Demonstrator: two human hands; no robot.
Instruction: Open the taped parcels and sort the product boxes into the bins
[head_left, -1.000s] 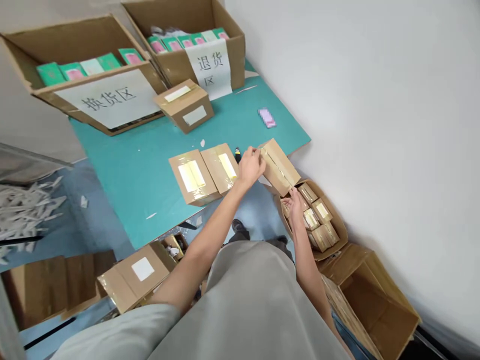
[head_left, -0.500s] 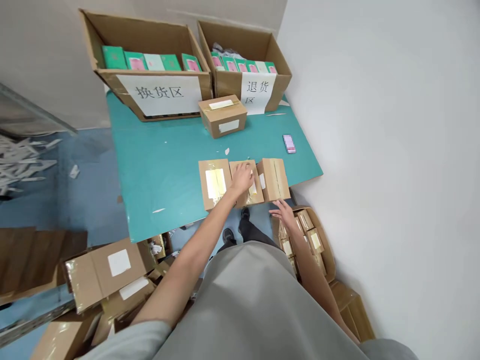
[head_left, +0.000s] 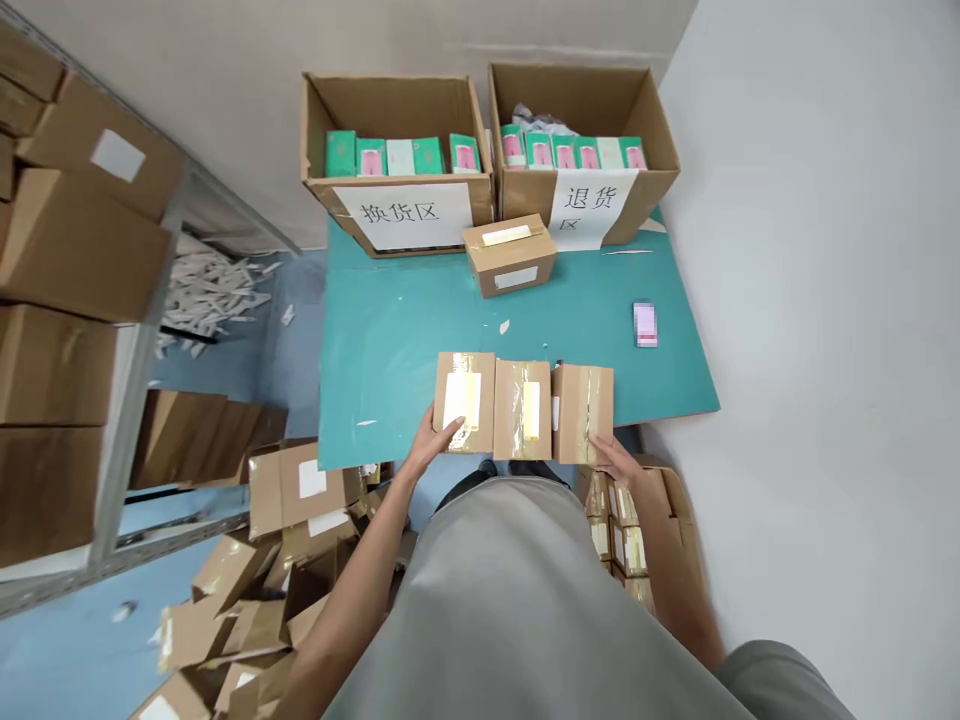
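Observation:
Three small taped cardboard boxes stand in a row at the near edge of the teal table: a left box, a middle box and a right box. My left hand grips the near left corner of the left box, thumb on top. My right hand holds the near right corner of the right box, fingers against its side. The hands press on the row from both ends.
A fourth small box and a phone lie farther back. Two big open cartons with paper labels hold green packets. A carton of small boxes sits on the floor at right, loose boxes at left, shelving beyond.
The right box was set down beside the other two. My left hand moved from the middle box to the left box's corner, and my right hand came up to the right box.

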